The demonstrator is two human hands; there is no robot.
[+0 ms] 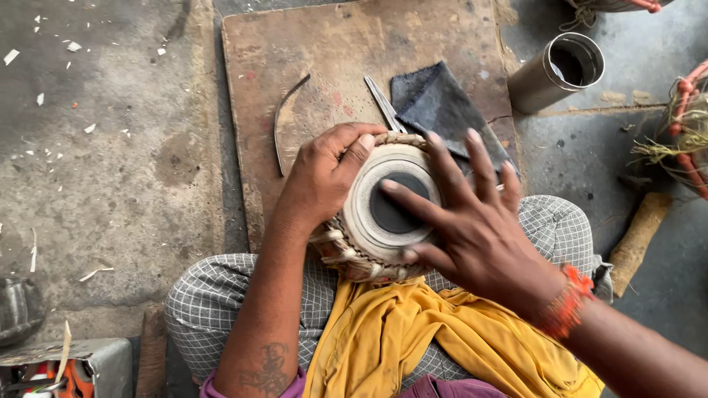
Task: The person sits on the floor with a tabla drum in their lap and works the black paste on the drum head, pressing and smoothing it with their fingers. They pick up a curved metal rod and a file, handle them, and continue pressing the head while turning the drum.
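A small hand drum (372,193) with a white skin and a black centre spot rests tilted on my lap, laced with pale straps along its side. My left hand (324,173) grips the drum's upper left rim, thumb on the braided edge. My right hand (468,217) lies flat over the drumhead with fingers spread, the index fingertip on the black spot. An orange thread band circles my right wrist. A yellow cloth (413,335) lies under the drum over checked fabric on my legs.
A worn wooden board (346,44) lies ahead, carrying a curved metal blade (284,118), a slim metal tool (383,103) and a dark grey cloth (442,103). A steel cup (557,70) lies at the upper right. A wooden block (638,232) lies on the right.
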